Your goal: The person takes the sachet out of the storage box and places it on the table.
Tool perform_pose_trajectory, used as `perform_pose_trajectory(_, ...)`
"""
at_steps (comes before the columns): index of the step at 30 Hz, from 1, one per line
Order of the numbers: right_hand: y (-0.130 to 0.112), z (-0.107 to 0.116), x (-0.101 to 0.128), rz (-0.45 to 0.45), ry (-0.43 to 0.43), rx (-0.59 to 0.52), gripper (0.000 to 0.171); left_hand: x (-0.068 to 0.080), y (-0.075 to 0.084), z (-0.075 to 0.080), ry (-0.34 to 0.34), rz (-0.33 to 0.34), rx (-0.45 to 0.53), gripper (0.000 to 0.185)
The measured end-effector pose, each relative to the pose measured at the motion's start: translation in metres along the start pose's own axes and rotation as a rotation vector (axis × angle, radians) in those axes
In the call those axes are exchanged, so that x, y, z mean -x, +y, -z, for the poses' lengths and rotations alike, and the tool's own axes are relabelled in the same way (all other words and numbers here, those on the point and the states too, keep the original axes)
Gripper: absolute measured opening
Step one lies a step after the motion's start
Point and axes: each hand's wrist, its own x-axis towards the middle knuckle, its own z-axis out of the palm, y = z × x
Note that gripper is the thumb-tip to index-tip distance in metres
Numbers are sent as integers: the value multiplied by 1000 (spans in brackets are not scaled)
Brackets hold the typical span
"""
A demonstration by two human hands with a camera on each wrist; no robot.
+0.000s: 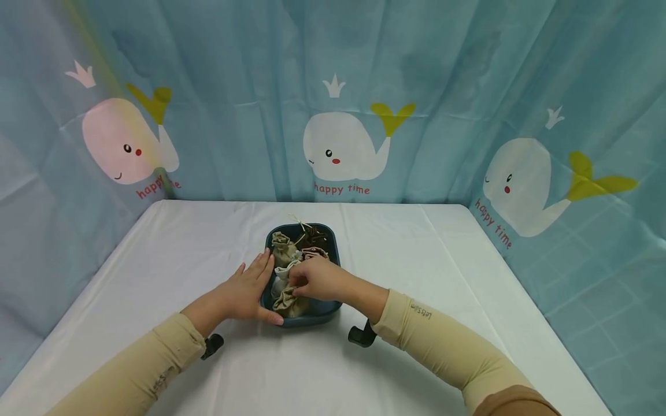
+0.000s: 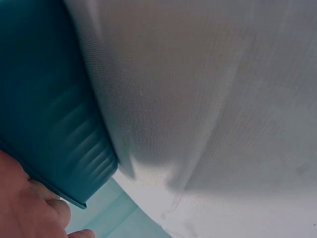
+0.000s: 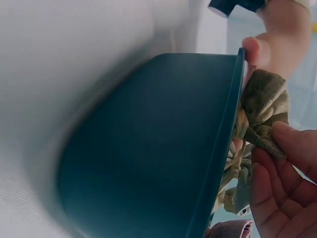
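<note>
A dark teal plastic basin [image 1: 324, 312] holds several small cloth pouches with gathered, tied necks. My right hand [image 1: 326, 278] reaches over its right side and pinches the ruffled top of the olive cloth pouch [image 3: 266, 96] at the near end. That pouch sits at the rim in the right wrist view. Along the basin's left rim rests my left hand [image 1: 243, 293], fingers extended and thumb at the near corner. Beside the olive pouch is a whitish pouch [image 1: 280, 283], partly covered by the right hand. A tan pouch [image 1: 283, 252] stands at the far left inside.
At the basin's far right lie a dark brown bundle [image 1: 312, 236] with straw-coloured strands and a reddish-brown pouch [image 1: 315, 252]. The basin stands on a white cloth-covered table [image 1: 416, 277]. Blue curtains [image 1: 234, 144] with whale prints surround the table's back and sides.
</note>
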Motion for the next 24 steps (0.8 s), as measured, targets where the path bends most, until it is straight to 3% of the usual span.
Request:
perform_pose_trajectory(16, 0, 0, 3, 79, 75, 25, 8, 1, -1, -4, -5, 5, -11, 134)
perform_pose_trajectory(24, -3, 11, 7, 67, 72, -1, 8, 0, -1, -3, -8, 11, -1, 134)
